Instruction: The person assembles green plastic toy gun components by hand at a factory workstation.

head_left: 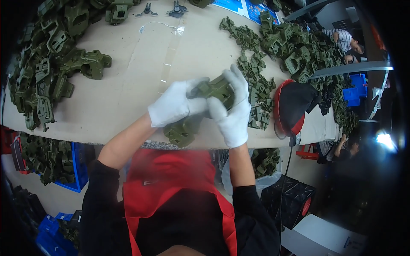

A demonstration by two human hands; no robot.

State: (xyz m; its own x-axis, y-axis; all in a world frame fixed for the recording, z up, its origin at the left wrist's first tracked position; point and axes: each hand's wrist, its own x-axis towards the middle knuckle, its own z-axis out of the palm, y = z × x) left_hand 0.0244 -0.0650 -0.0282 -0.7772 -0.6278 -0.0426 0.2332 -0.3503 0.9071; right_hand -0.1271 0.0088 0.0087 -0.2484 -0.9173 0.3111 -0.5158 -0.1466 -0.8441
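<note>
Both my hands, in white gloves, are closed round an olive-green moulded plastic part just above the near side of the table. My left hand grips its left side, with the fingers partly hidden by the part. From the right, my right hand holds it, the fingers reaching over its far edge and the thumb on the near face. Below my left hand, near the table's edge, shows another green moulded piece; I cannot tell whether it joins the held part.
Green parts lie heaped at the left of the table. Smaller green pieces and a larger heap lie to the right. A black, red-rimmed object with a cable sits nearby. Below the table stands a blue crate.
</note>
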